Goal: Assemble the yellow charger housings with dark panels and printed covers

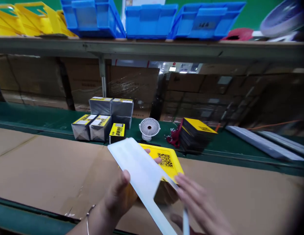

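A flat white piece with a rectangular cut-out is held up at a slant in front of me. My left hand is closed on its left edge, thumb on the near face and fingertips showing past the far edge. At the right side of the piece is my right hand, slightly blurred, its fingers along the edge and a digit visible below. Just behind lies a yellow panel with a QR code, partly covered by the white piece. Whether the left fingers also hold this panel, I cannot tell.
Several grey-wrapped packs with yellow tops stand on the green surface, near a small white fan. Right of it is a yellow-topped dark stack, then long pale strips. Blue bins line the shelf above.
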`<state>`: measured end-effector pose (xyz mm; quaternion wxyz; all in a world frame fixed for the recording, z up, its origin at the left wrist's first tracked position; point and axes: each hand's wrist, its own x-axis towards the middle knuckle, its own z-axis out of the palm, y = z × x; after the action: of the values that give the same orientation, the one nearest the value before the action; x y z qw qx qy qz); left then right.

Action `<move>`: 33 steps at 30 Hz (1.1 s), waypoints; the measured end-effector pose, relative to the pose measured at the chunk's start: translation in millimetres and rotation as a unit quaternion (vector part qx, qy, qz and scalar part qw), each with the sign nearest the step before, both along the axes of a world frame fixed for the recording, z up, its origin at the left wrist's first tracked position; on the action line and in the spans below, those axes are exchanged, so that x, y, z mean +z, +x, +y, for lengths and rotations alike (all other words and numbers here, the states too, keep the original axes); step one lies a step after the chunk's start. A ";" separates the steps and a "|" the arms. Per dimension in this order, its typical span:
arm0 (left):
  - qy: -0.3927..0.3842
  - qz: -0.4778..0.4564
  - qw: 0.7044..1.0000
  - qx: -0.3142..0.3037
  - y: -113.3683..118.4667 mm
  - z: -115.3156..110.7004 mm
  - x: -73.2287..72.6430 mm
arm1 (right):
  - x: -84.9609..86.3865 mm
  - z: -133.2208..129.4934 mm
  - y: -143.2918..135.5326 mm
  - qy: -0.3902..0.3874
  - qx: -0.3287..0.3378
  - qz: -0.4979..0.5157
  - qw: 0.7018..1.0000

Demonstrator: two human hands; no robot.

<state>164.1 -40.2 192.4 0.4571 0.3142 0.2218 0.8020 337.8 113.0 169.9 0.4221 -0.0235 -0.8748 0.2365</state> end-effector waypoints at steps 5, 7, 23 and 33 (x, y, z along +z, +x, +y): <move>-0.128 0.253 0.940 0.192 -15.3 1.4 4.3 | 13.8 -21.3 -32.6 -0.051 -0.012 0.014 0.999; -0.153 0.476 0.794 0.346 -30.7 1.4 12.9 | 18.4 -16.8 -34.7 -0.143 -0.037 0.017 0.989; -0.223 0.783 0.522 0.255 -62.2 38.0 22.4 | 9.9 19.1 -32.6 -0.362 -0.020 -0.080 0.929; -0.284 0.697 0.639 0.159 -80.8 49.8 1.4 | -17.2 49.1 -25.5 -0.198 -0.094 -0.174 0.960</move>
<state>83.2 9.6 193.8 0.0993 0.5949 0.7380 0.3026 312.4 162.1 152.7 0.2709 -0.2289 -0.8643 0.3567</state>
